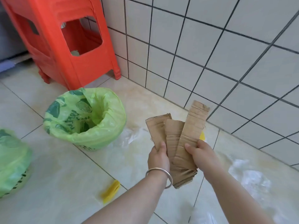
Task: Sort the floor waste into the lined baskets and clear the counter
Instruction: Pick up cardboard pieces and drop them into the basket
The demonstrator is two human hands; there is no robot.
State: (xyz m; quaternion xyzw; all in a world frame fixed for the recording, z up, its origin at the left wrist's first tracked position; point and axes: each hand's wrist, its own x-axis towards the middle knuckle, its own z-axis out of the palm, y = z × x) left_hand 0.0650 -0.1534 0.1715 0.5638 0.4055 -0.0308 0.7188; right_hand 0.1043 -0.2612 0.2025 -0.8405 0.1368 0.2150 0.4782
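Three brown cardboard strips fan out upward in front of me, above the floor. My left hand, with a silver bangle on the wrist, grips the left strips from below. My right hand pinches the tallest strip on the right side. A basket lined with a green bag stands open on the floor to the left of the strips. A second green-lined basket shows at the left edge, only partly in view.
A stack of red plastic stools stands behind the baskets against the tiled wall. Clear plastic film lies on the floor at right and more film beside the basket. A yellow scrap lies near my left forearm, another yellow bit behind the cardboard.
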